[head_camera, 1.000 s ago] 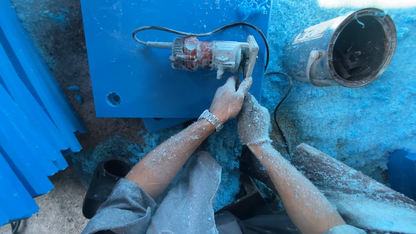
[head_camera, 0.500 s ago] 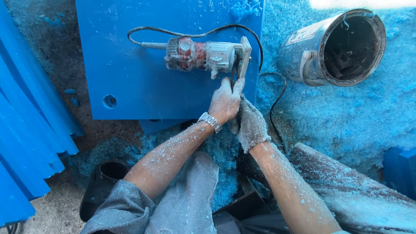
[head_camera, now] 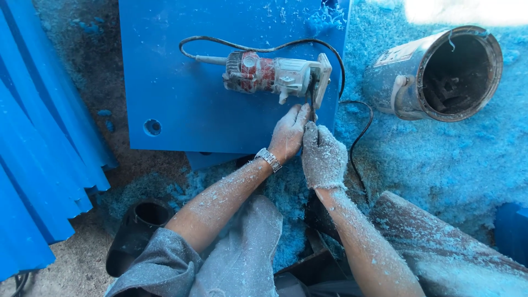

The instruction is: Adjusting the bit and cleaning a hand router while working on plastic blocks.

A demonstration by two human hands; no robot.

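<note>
— What's in frame?
— Blue panel, top centre; the router now lies closer on it.
— Grips?
— My left hand and right hand have crept up, pinching the cord at its base.

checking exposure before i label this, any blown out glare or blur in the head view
Head view: blown-out white patch at the top right edge above the grey metal bucket lying on its side; its inside falls into dark shadow; the dust-coated hands, left hand and right hand, look sharp, without motion blur.
</note>
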